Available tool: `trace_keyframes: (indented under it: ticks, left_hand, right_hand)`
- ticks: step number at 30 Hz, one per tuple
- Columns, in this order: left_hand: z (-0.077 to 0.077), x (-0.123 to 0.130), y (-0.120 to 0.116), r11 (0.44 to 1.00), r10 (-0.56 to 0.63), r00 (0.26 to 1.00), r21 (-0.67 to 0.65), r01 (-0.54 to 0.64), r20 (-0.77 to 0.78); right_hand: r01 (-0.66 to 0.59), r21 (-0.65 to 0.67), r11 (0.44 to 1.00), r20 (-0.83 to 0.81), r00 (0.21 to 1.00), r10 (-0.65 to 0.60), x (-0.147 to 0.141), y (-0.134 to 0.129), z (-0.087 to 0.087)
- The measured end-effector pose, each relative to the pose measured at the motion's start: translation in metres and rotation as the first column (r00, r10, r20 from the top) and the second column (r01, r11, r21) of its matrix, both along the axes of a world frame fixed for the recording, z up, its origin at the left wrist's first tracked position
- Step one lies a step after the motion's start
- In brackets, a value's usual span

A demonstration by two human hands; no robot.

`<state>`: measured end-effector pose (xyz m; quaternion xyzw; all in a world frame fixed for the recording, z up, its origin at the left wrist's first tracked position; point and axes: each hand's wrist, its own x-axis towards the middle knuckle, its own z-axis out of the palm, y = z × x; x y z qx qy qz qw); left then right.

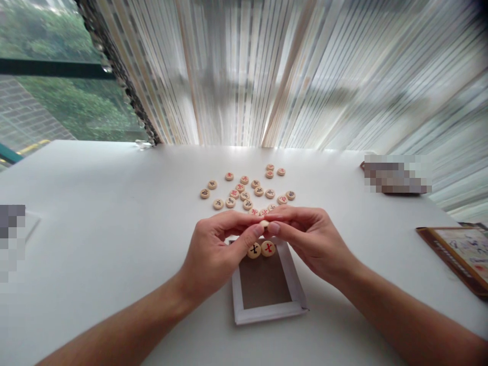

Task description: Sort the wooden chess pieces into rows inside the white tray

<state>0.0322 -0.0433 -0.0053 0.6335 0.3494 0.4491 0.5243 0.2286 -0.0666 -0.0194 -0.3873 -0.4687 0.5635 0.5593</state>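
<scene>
Between the fingertips of my left hand [217, 246] and my right hand [314, 239] is a round wooden Chinese chess piece [264, 223], gripped from both sides. Its marking is hidden. Both hands are closed on it above the far end of a shallow white box [272, 311] with a brown bottom. Inside that end lie a black-marked piece [254, 249] and a red-marked piece [268, 248], side by side. My left thumb partly overlaps the box's left wall. Just past my fingers, several loose Chinese chess pieces [244, 196] are scattered, with red or black characters; the nearest are partly covered.
All this rests on a white table [133, 244]. At the right edge lies a brown-edged box with a picture [457, 254], and a blurred-out brown object [396, 175] sits farther back. A pale item [32, 223] is at the left. Striped curtains [236, 76] hang behind.
</scene>
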Motion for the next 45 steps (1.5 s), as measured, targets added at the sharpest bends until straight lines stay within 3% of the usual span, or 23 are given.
trace_keyframes:
  ticks: [7, 15, 24, 31, 38, 45]
  left_hand:
    - [0.003, 0.001, 0.002, 0.989, -0.036, 0.993, -0.135, 0.051, 0.111]
    - [0.002, 0.001, 0.003, 0.962, -0.037, 0.974, -0.255, 0.095, 0.223]
    - [0.001, -0.001, 0.003, 0.954, -0.092, 0.969, -0.259, 0.152, 0.227]
    - [0.002, -0.002, 0.001, 0.955, -0.105, 0.961, -0.244, 0.169, 0.256]
    - [-0.002, -0.001, -0.004, 0.991, -0.052, 0.986, -0.113, 0.070, 0.159]
    - [-0.005, -0.003, -0.007, 0.983, -0.020, 1.000, 0.183, 0.022, -0.013]
  right_hand:
    - [-0.012, -0.142, 0.990, -0.052, 0.999, 0.005, -0.001, -0.001, 0.004]
    - [-0.085, -0.150, 0.985, -0.119, 0.991, 0.068, -0.002, -0.001, 0.006]
    - [-0.035, -0.193, 0.981, -0.087, 0.996, 0.019, -0.003, 0.000, 0.011]
    - [-0.053, -0.113, 0.992, -0.032, 0.998, 0.049, 0.002, -0.002, 0.006]
    - [-0.015, -0.132, 0.991, 0.002, 1.000, 0.015, -0.005, -0.004, 0.010]
    - [-0.034, -0.178, 0.984, -0.042, 0.999, 0.027, -0.011, -0.007, 0.019]
